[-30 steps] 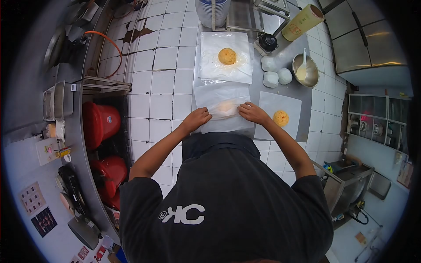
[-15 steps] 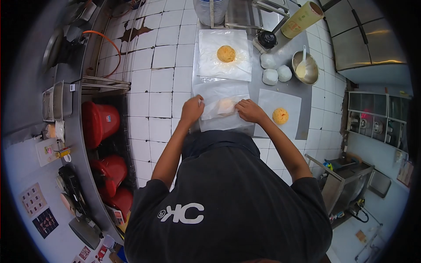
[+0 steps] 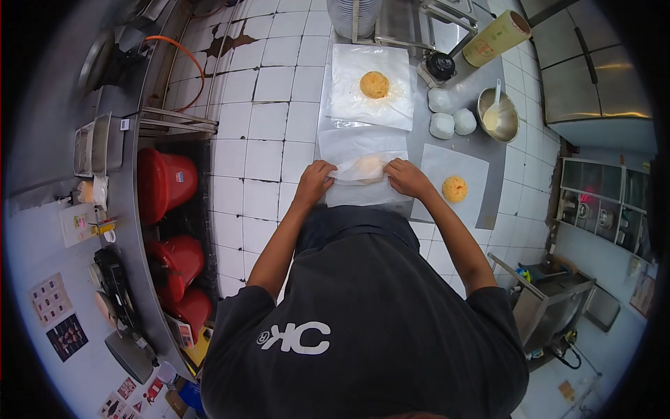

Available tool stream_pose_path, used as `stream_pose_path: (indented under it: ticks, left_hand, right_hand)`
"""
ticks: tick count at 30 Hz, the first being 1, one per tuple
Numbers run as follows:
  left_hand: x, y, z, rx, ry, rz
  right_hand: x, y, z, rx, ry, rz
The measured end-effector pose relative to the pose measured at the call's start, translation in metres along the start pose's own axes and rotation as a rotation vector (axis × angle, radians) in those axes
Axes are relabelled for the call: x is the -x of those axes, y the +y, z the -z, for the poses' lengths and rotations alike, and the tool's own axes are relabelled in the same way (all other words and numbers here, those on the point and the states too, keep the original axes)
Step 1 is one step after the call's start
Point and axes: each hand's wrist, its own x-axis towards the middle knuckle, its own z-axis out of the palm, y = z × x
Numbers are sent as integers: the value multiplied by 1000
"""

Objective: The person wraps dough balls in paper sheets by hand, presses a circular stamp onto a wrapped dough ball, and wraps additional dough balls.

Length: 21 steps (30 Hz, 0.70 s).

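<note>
A sheet of thin white wrapping paper [image 3: 391,193] lies in front of me, folded over a pale orange lump [image 3: 368,166] that shows dimly through it. My left hand [image 3: 317,183] pinches the left end of the fold. At the right end, my right hand [image 3: 407,177] has its fingers closed on the paper. Just beyond, a round orange-yellow patty [image 3: 375,85] sits on a stack of white sheets [image 3: 342,105]. To the right of my right hand, another orange-yellow patty [image 3: 454,188] rests on its own sheet of paper [image 3: 434,162].
Three white wrapped balls [image 3: 442,126] stand beside a metal bowl [image 3: 515,131] with a white spoon. Behind them are a black-topped device [image 3: 440,65] and a large yellow roll [image 3: 497,38]. Red buckets [image 3: 167,183] sit under the steel counter at left.
My left hand has come inward onto the left end of the folded paper. The fold is now drawn out straighter between both hands. The whole view has shifted slightly.
</note>
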Motion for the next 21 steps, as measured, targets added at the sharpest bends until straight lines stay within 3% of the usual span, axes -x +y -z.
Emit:
stream_pose_path:
  ticks: [2,8,13,17,19,21]
  left_hand:
    - [-1,-4,-2,-6,45,-73]
    - [-9,1,2,125,84,218]
    - [-18,22,0,155,421,252]
    - [-13,7,3,126,237,209]
    - [-12,-1,1,310,142,462]
    - [-17,-7,-4,268,244,504]
  right_hand:
    - [0,1,-2,-9,16,20]
    - [-1,1,-1,-18,27,23]
    - [-1,4,-4,-32,52,34]
    - [-2,3,-4,-34,63,44]
    - [-1,4,-4,-29,58,44]
    - [-1,5,-5,-32,49,45]
